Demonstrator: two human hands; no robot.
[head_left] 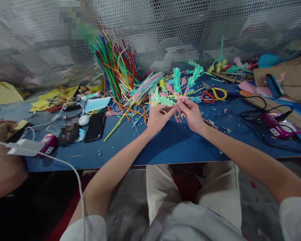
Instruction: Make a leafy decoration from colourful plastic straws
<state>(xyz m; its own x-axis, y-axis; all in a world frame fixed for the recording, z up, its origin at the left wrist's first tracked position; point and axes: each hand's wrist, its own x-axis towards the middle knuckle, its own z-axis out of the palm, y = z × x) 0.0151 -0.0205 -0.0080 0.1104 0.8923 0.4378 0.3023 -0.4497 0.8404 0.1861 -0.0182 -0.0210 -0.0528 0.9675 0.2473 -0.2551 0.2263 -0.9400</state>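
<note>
My left hand (161, 116) and my right hand (192, 113) meet above the table, fingertips pinched together on a small bunch of craft flowers. The flowers (176, 80) have mint-green frilled tops and pink stems that look like drinking straws. Two tops point up and away, and a paler green one leans left over my left hand. Pink stem ends hang below my fingers. Behind lies a heap of cut straws with yellow and pink frilled pieces. To the right are scissors (220, 94) with red and yellow handles.
Long coloured straws (115, 67) stand against the perforated metal screen. A black phone (94, 126), blue face mask (97, 104) and white cable lie left. Purple power strips (281, 126) sit on both sides, and cardboard lies right. Another person's arm (5, 150) rests at the left edge.
</note>
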